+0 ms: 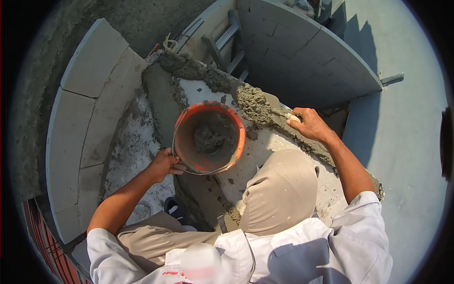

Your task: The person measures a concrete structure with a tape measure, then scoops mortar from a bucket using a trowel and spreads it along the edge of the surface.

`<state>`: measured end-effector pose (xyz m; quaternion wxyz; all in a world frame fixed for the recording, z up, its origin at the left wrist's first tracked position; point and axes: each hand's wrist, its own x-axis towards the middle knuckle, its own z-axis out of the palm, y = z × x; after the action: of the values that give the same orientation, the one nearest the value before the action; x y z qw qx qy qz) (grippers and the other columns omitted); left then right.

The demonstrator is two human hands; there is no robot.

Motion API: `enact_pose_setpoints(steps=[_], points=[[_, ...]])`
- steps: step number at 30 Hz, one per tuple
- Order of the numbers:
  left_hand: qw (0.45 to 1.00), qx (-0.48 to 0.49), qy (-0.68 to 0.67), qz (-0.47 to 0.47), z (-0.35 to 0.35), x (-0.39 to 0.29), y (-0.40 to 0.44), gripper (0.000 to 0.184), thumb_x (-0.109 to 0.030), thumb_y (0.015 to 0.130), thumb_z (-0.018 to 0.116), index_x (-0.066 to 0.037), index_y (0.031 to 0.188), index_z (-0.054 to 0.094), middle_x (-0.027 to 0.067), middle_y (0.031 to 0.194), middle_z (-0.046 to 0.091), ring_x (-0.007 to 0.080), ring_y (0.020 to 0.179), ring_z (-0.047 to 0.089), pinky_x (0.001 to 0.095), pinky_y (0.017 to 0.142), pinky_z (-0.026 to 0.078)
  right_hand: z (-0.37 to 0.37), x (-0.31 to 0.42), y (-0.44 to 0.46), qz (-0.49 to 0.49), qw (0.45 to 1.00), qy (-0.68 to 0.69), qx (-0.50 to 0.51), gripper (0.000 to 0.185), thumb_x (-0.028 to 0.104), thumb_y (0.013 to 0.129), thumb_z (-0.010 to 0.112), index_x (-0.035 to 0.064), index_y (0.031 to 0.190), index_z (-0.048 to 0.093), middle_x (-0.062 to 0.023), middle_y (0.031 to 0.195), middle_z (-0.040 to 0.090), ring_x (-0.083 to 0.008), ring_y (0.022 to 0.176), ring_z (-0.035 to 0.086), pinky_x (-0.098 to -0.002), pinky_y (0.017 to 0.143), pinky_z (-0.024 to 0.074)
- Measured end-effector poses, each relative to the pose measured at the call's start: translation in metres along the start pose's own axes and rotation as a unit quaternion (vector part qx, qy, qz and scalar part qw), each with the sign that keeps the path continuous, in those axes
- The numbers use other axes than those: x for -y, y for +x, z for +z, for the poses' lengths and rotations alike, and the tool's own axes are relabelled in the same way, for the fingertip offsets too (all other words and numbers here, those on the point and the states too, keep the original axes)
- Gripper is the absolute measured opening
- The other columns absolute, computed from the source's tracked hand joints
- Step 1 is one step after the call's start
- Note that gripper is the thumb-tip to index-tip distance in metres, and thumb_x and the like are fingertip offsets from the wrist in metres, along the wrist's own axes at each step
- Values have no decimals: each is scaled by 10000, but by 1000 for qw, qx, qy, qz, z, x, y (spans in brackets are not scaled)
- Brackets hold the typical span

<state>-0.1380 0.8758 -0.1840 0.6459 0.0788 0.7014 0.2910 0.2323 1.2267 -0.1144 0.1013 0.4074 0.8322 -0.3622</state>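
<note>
An orange bucket [240,142] with wet grey mortar [209,138] in its bottom stands in front of me. My left hand [166,164] is closed at the bucket's left rim, by its wire handle. My right hand [309,124] grips the pale handle of a trowel [282,113], to the right of the bucket. The trowel's blade lies against a heap of rough mortar [254,104], which hides part of it. This heap sits on a mortar strip that runs diagonally past the bucket.
Curved block walls stand at the left [71,137] and the upper right [302,52]. A metal ladder [228,38] leans beyond the mortar strip. A metal piece [392,79] sticks out at the right wall's end. Red bars [47,236] lie at the lower left.
</note>
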Motion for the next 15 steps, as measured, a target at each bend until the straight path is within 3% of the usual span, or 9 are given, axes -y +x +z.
enact_pose_setpoints(steps=[3, 4, 5, 7, 11, 15], points=[[1000, 6, 5, -9, -2, 0, 2, 234, -140, 1052, 534, -47, 1267, 514, 143, 1249, 620, 281, 1067, 705, 467, 920, 624, 14, 1, 11, 22, 997, -34, -65, 296, 167, 913, 631, -23, 1122, 721, -252, 908, 751, -405, 837, 729, -519, 811, 549], [1000, 7, 6, -11, -2, -1, 2, 234, -139, 1053, 535, -48, 1267, 514, 143, 1245, 621, 282, 1065, 704, 468, 920, 624, 23, 11, 12, 51, 996, -40, -67, 345, 97, 871, 592, -20, 1180, 690, -272, 1027, 746, -463, 976, 713, -535, 912, 539], [1000, 9, 8, -13, -1, -2, 2, 234, -139, 1054, 537, -48, 1268, 513, 143, 1242, 622, 282, 1064, 704, 469, 919, 623, 41, 11, 14, 18, 993, -78, -89, 379, 67, 880, 587, -23, 1243, 643, -284, 1135, 702, -459, 1105, 673, -538, 980, 515], [1000, 12, 14, -18, -2, -3, 4, 218, -144, 1054, 554, -59, 1252, 526, 125, 1219, 642, 271, 1054, 716, 479, 926, 624, 89, -18, 30, -60, 988, -70, -123, 478, 48, 890, 627, 7, 1365, 585, -278, 1259, 639, -448, 1222, 605, -515, 1053, 478], [1000, 8, 16, -16, -8, 2, 7, 203, -148, 1047, 582, -70, 1229, 540, 114, 1199, 652, 265, 1033, 728, 483, 917, 624, 87, 4, -3, -9, 988, -48, -145, 468, 24, 890, 581, -14, 1357, 559, -296, 1223, 584, -474, 1186, 590, -554, 1018, 484], [1000, 6, 5, -9, -1, 0, 5, 201, -161, 1042, 605, -70, 1211, 544, 113, 1184, 654, 258, 1012, 734, 481, 909, 622, 90, 2, -9, 27, 990, 32, -132, 442, 211, 970, 654, -18, 1342, 590, -311, 1105, 709, -508, 1037, 691, -573, 903, 549]])
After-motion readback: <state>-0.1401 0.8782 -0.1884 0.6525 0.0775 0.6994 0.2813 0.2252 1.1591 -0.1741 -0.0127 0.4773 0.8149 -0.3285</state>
